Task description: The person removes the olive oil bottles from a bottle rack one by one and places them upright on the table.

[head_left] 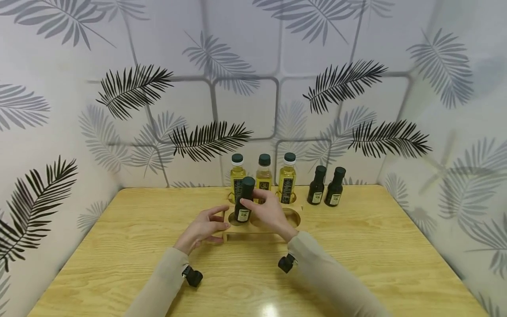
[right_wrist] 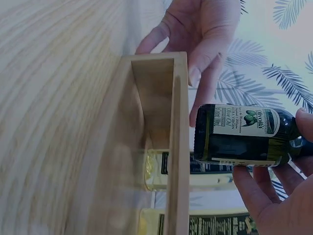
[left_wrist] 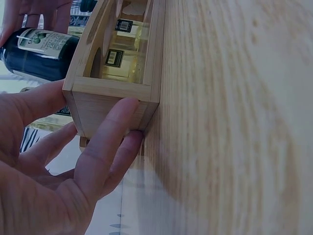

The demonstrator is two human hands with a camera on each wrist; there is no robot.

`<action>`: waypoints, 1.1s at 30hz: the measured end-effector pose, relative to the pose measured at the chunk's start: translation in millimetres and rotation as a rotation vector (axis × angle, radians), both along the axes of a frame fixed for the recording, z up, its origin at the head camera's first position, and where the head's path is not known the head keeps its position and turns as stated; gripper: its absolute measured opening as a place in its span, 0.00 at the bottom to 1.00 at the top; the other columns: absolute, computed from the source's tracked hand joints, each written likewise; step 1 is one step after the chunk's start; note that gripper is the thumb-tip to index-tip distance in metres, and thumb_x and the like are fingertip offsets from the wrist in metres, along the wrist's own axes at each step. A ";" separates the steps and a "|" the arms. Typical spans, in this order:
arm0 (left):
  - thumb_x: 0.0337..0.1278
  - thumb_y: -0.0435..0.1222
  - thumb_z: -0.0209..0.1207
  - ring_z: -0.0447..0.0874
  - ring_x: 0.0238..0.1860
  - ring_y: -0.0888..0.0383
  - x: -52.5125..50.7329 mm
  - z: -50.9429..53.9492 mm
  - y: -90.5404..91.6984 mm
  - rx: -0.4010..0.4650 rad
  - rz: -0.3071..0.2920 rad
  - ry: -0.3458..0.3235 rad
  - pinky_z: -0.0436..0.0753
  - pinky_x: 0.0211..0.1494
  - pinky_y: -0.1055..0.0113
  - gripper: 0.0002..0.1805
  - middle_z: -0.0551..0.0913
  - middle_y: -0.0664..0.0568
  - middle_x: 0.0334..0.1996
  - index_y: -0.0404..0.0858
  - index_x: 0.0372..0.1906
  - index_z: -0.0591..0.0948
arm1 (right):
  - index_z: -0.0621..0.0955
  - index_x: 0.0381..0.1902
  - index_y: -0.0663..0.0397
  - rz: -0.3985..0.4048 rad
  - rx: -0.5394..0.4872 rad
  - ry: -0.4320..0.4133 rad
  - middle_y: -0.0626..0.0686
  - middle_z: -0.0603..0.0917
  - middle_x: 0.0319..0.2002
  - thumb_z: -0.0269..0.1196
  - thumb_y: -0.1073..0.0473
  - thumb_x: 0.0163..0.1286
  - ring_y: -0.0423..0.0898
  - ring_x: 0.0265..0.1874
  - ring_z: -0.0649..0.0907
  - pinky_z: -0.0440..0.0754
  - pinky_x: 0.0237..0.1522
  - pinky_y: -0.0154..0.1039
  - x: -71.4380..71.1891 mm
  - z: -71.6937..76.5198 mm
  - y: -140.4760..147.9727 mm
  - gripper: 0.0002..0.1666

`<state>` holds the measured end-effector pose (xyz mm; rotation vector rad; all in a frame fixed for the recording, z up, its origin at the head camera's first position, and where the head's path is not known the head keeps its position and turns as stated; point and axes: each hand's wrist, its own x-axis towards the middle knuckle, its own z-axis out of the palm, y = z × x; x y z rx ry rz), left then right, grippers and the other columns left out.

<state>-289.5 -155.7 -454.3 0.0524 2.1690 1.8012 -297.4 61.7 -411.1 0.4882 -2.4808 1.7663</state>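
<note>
Sleeves (head_left: 158,281) (head_left: 336,277) fill the near edge of my head view, with a camera (head_left: 192,276) (head_left: 287,263) on each wrist. From my distant seat I see the right grip (head_left: 271,211) pinching a dark bottle (right_wrist: 239,134) round its upper end, drawn in to its width, thumb set against the fingers. The bottle stands close to upright at the left hole (head_left: 232,219) in the front tier of the rack (head_left: 257,230); by the right wrist view I judge its base to be just above the wood.

I see the left grip (head_left: 203,226) with fingers spread, holding nothing up, its tips touching the rack's left end.

The step in hand looks to me like seating the bottle. To do it well, I would brace the rack with the left grip, centre the base over the hole, lower it straight and loosen only once it rests. Any lean could catch the rim and push the rack.

Three yellow bottles (head_left: 237,176) (head_left: 264,176) (head_left: 287,180) stand in the back row, so I would watch the knuckles there. Beyond, two more dark bottles (head_left: 316,190) (head_left: 336,191) stand on the counter (head_left: 356,255), right of the rack.
</note>
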 end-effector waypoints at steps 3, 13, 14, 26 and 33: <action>0.62 0.31 0.62 0.81 0.53 0.46 0.2 0.6 -0.1 0.009 -0.003 -0.007 0.88 0.42 0.50 0.35 0.68 0.34 0.64 0.50 0.73 0.67 | 0.85 0.51 0.43 -0.028 0.020 0.004 0.48 0.87 0.46 0.68 0.47 0.65 0.51 0.52 0.82 0.78 0.57 0.53 -0.5 2.4 5.0 0.18; 0.63 0.31 0.62 0.81 0.52 0.45 4.2 -1.2 -0.1 0.006 -0.010 0.008 0.88 0.42 0.49 0.35 0.67 0.33 0.65 0.49 0.73 0.66 | 0.71 0.70 0.56 -0.078 0.030 -0.080 0.56 0.80 0.60 0.67 0.46 0.66 0.54 0.64 0.74 0.71 0.66 0.57 -1.6 1.8 27.4 0.39; 0.63 0.31 0.62 0.81 0.52 0.45 3.8 -0.9 -0.2 0.007 -0.012 0.012 0.88 0.41 0.49 0.35 0.67 0.33 0.65 0.49 0.73 0.66 | 0.70 0.70 0.57 -0.078 0.030 -0.086 0.57 0.79 0.60 0.67 0.46 0.66 0.55 0.65 0.74 0.71 0.66 0.57 -2.5 2.3 29.8 0.40; 0.64 0.31 0.61 0.81 0.52 0.45 1.2 2.2 0.2 0.010 -0.026 0.002 0.88 0.42 0.50 0.35 0.66 0.33 0.65 0.50 0.74 0.65 | 0.79 0.61 0.53 -0.053 -0.014 -0.104 0.56 0.85 0.52 0.65 0.50 0.69 0.51 0.52 0.82 0.79 0.57 0.50 -8.0 4.3 58.8 0.25; 0.63 0.31 0.61 0.81 0.53 0.45 -0.5 0.3 0.1 0.010 -0.020 0.003 0.87 0.43 0.50 0.35 0.67 0.33 0.65 0.50 0.73 0.66 | 0.74 0.67 0.57 -0.059 0.060 -0.086 0.59 0.81 0.59 0.66 0.47 0.67 0.54 0.60 0.79 0.76 0.62 0.53 -7.3 9.7 74.7 0.35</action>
